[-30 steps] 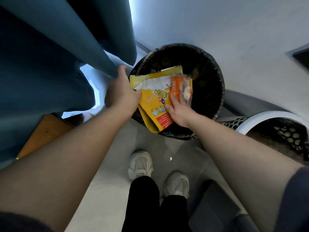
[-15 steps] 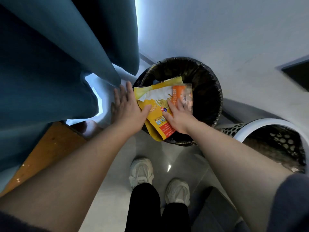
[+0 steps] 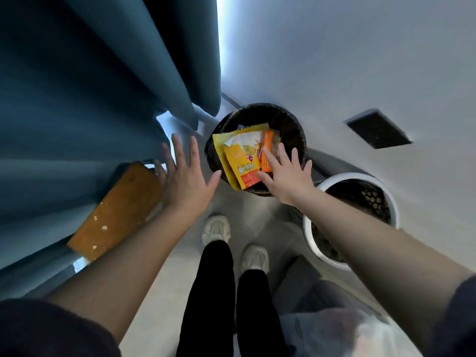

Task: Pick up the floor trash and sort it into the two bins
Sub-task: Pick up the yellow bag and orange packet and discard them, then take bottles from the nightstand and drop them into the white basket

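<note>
A black-lined bin stands on the floor by the wall. Yellow and orange snack wrappers lie across its mouth, sticking out over the near rim. My right hand hovers over the bin's near right rim with fingers spread, its fingertips at the orange wrapper. My left hand is spread open to the left of the bin, apart from the wrappers and holding nothing. A white-rimmed mesh bin stands to the right, partly hidden by my right forearm.
A dark teal curtain hangs close on the left. An orange-brown board lies at its foot. My two white shoes stand on the grey floor below the bins. A dark vent is set in the wall.
Both hands have let go of the wrappers and drawn back with fingers spread. The left hand has moved left, away from the bin. The view has pulled back.
</note>
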### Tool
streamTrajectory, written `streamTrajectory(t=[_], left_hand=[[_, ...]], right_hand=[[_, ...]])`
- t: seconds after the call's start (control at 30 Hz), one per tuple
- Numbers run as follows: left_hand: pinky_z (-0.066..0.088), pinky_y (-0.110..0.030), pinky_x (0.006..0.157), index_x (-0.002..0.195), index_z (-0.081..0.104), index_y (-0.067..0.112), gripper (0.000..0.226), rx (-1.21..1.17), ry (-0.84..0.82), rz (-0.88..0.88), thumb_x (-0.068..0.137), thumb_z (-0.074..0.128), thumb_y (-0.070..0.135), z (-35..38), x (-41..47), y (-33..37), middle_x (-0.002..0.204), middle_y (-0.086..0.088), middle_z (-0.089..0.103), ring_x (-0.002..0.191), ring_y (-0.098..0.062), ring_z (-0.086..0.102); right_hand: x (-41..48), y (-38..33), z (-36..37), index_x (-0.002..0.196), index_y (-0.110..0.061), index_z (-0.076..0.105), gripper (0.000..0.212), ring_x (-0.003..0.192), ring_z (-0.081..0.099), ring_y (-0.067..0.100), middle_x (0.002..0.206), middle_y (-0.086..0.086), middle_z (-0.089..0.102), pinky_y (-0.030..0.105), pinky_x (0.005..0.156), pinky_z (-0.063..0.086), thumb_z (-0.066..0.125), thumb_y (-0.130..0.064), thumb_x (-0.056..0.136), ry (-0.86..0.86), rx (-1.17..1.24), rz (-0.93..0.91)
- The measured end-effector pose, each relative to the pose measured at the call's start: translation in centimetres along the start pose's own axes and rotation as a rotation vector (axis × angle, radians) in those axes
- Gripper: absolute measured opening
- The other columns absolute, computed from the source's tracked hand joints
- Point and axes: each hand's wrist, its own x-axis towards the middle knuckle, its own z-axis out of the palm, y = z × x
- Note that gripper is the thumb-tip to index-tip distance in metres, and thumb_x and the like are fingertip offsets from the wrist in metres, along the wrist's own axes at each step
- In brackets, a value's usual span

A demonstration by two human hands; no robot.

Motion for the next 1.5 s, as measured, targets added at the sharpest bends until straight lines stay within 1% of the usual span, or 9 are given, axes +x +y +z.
streamTrajectory(t=[0.13, 0.27, 0.47, 0.57, 0.73, 0.93, 1.1, 1.33, 1.5], left_hand=[[0.008, -0.058, 0.114, 0.152, 0.002, 0.018, 0.084, 0.019, 0.026, 0.019, 0.089, 0.034, 0.063, -7.1, -9.7, -0.4, 0.158, -0.017, -0.008, 0.145, -0.039, -0.004], [0.005, -0.06, 0.114, 0.152, 0.002, 0.02, 0.08, -0.006, 0.027, -0.037, 0.09, 0.029, 0.063, -13.1, -21.0, -0.5, 0.159, -0.013, -0.008, 0.145, -0.033, -0.011], [-0.005, -0.057, 0.114, 0.151, -0.009, 0.025, 0.08, -0.208, -0.022, -0.248, 0.092, 0.027, 0.064, -16.7, -36.7, -0.5, 0.159, -0.007, -0.012, 0.145, -0.027, -0.017], [-0.004, -0.059, 0.114, 0.15, -0.01, 0.026, 0.079, -0.249, 0.027, -0.378, 0.091, 0.024, 0.065, -16.8, -42.3, -1.4, 0.159, -0.006, -0.016, 0.145, -0.027, -0.018], [-0.004, -0.058, 0.114, 0.151, -0.007, 0.024, 0.078, -0.326, 0.097, -0.624, 0.092, 0.026, 0.064, -15.8, -49.3, -4.9, 0.159, -0.006, -0.013, 0.145, -0.027, -0.016], [-0.007, -0.057, 0.113, 0.151, -0.009, 0.025, 0.078, -0.415, 0.131, -0.877, 0.093, 0.026, 0.062, -13.5, -55.5, -10.9, 0.159, -0.006, -0.013, 0.145, -0.027, -0.015], [-0.005, -0.059, 0.113, 0.151, -0.009, 0.024, 0.078, -0.504, 0.156, -1.001, 0.093, 0.026, 0.062, -11.1, -61.1, -17.0, 0.159, -0.006, -0.011, 0.145, -0.027, -0.015], [-0.002, -0.06, 0.113, 0.151, -0.009, 0.024, 0.079, -0.569, 0.192, -1.127, 0.092, 0.028, 0.062, -7.8, -71.5, -27.7, 0.159, -0.005, -0.012, 0.146, -0.026, -0.013], [-0.005, -0.059, 0.112, 0.152, -0.008, 0.022, 0.079, -0.576, 0.218, -1.261, 0.093, 0.025, 0.063, -6.3, -79.0, -34.3, 0.16, -0.006, -0.01, 0.146, -0.026, -0.014]], right_hand=[[-10.9, -1.1, -4.6, 0.151, -0.039, -0.009, 0.068, 0.146, -0.013, 0.034, 0.161, 0.005, -0.012, 0.064, 0.112, -0.002, 0.021, -0.063, 0.095, 0.141, -0.122, -0.117], [-22.0, -2.3, -7.3, 0.151, -0.039, -0.009, 0.066, 0.147, -0.012, 0.034, 0.161, 0.004, -0.013, 0.066, 0.111, -0.001, 0.018, -0.063, 0.095, 0.174, -0.266, -0.199], [-35.4, -4.1, -7.4, 0.152, -0.038, -0.004, 0.067, 0.147, -0.008, 0.034, 0.162, 0.004, -0.007, 0.066, 0.112, 0.001, 0.021, -0.063, 0.095, 0.232, -0.338, -0.375], [-38.7, -6.6, -7.3, 0.152, -0.037, -0.006, 0.068, 0.147, -0.009, 0.033, 0.162, 0.003, -0.008, 0.064, 0.112, -0.001, 0.024, -0.061, 0.096, 0.217, -0.385, -0.477], [-43.2, -12.7, -5.9, 0.152, -0.035, -0.007, 0.068, 0.147, -0.011, 0.033, 0.161, 0.004, -0.01, 0.062, 0.113, -0.002, 0.024, -0.058, 0.097, 0.186, -0.492, -0.711], [-47.5, -20.9, -1.3, 0.151, -0.033, -0.01, 0.068, 0.147, -0.013, 0.032, 0.16, 0.004, -0.015, 0.06, 0.114, -0.003, 0.022, -0.058, 0.097, 0.15, -0.685, -0.945], [-51.0, -27.4, 4.3, 0.151, -0.033, -0.013, 0.068, 0.147, -0.013, 0.031, 0.16, 0.004, -0.016, 0.058, 0.115, -0.004, 0.022, -0.058, 0.097, 0.109, -0.812, -1.038], [-58.5, -38.2, 13.3, 0.152, -0.032, -0.009, 0.068, 0.147, -0.011, 0.03, 0.16, 0.004, -0.015, 0.057, 0.115, -0.001, 0.025, -0.055, 0.098, 0.086, -0.842, -1.131], [-63.2, -45.7, 19.3, 0.152, -0.033, -0.007, 0.067, 0.147, -0.01, 0.029, 0.161, 0.001, -0.013, 0.057, 0.115, 0.002, 0.025, -0.056, 0.098, 0.026, -0.861, -1.234]])
